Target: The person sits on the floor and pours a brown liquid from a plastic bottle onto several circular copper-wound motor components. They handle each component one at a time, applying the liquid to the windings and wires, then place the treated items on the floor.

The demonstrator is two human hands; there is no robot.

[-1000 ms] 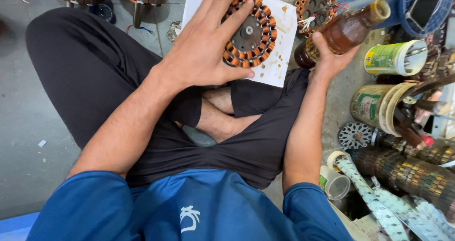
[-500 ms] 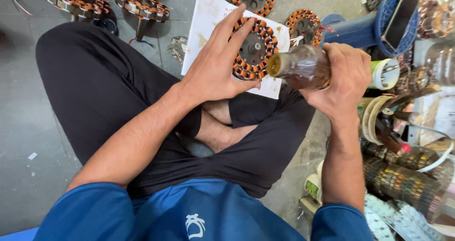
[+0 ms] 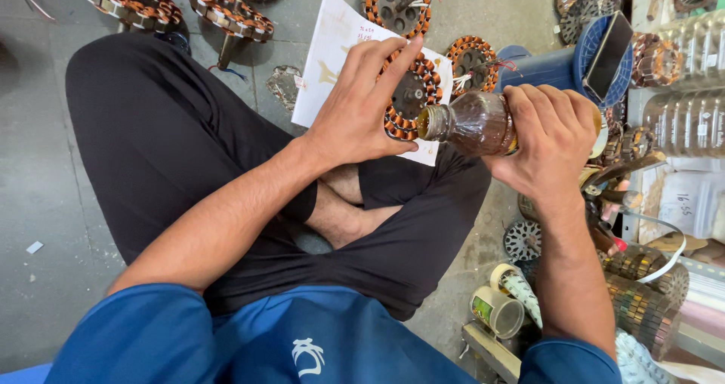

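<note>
Copper-wound stator (image 3: 414,93) half hidden under flat open left hand (image 3: 361,108), right hand (image 3: 550,138) gripping brown bottle (image 3: 472,123)

Amber-brown bottle (image 3: 476,122), orange-and-black banded stator (image 3: 411,97), white paper (image 3: 332,44).

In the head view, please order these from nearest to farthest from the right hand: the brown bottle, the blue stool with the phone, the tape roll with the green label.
1. Brown bottle: held in the right hand, mouth open, pointing left.
2. Blue stool: just above the hand, phone lying on it.
3. Tape roll: lower down, on the floor beside the right forearm.
</note>
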